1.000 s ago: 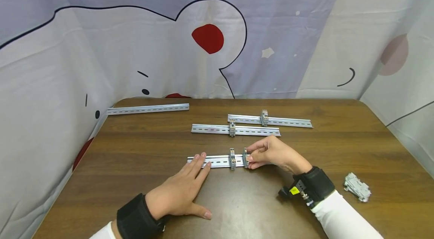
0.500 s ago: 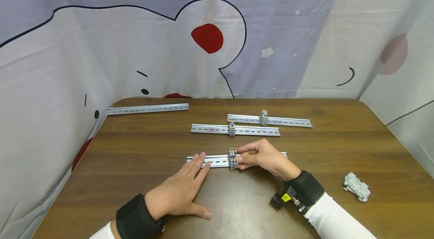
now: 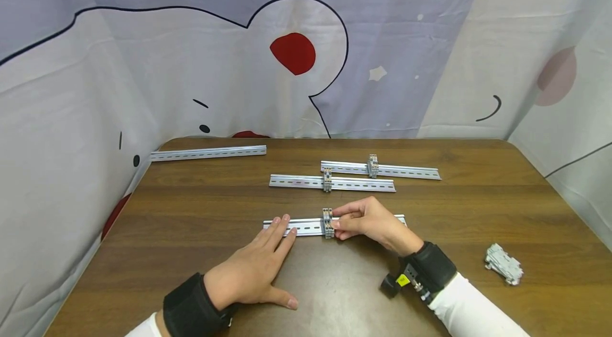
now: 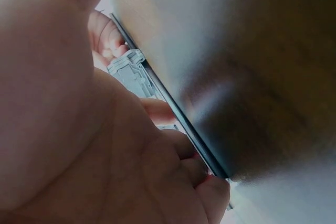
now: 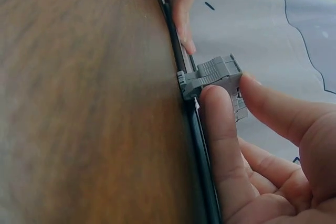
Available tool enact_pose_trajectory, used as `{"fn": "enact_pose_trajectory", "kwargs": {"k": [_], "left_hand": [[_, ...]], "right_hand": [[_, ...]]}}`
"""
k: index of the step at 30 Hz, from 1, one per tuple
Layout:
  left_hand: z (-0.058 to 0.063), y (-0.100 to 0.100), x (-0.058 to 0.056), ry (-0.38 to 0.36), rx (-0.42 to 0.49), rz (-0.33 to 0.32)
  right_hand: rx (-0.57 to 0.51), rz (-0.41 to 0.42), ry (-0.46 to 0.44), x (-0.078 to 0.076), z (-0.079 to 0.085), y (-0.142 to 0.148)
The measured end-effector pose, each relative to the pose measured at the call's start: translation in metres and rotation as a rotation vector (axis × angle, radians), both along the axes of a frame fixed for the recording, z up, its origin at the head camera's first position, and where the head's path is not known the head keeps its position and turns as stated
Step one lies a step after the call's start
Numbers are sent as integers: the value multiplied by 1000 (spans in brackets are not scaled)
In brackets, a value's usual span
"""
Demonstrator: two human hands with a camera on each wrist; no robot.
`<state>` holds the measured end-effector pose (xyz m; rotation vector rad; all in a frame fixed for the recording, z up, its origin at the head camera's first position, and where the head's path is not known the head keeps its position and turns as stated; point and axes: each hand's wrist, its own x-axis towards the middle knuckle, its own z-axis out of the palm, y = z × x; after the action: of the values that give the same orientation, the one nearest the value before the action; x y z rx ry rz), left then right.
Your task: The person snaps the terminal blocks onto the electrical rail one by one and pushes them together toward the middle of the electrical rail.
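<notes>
With my right hand (image 3: pixel 375 224) I pinch the grey block (image 3: pixel 331 228); it has moved along the metal rail (image 3: pixel 308 227) and sits just beside the second block (image 3: pixel 326 215), left of the grip. So both stand as one group. My left hand (image 3: pixel 255 268), farther left, rests straight-fingered on the rail.

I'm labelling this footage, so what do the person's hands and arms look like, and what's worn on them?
The left hand and right hand are ungloved. Both arms have white sleeves and wide black wristbands. The right band also shows a round black part, a yellow tag with a mark too small to read, and metal fittings.
</notes>
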<state>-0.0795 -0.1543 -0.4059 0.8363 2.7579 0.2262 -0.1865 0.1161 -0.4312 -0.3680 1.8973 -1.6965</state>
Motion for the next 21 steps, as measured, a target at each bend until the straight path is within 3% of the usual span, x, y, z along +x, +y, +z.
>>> {"fn": "enact_pose_trajectory", "kwargs": {"k": [16, 21], "left_hand": [[2, 0, 0, -19, 7, 3], [2, 0, 0, -22, 0, 5]], "right_hand": [[-11, 45, 18, -1, -1, 4], [1, 102, 24, -4, -2, 10]]}}
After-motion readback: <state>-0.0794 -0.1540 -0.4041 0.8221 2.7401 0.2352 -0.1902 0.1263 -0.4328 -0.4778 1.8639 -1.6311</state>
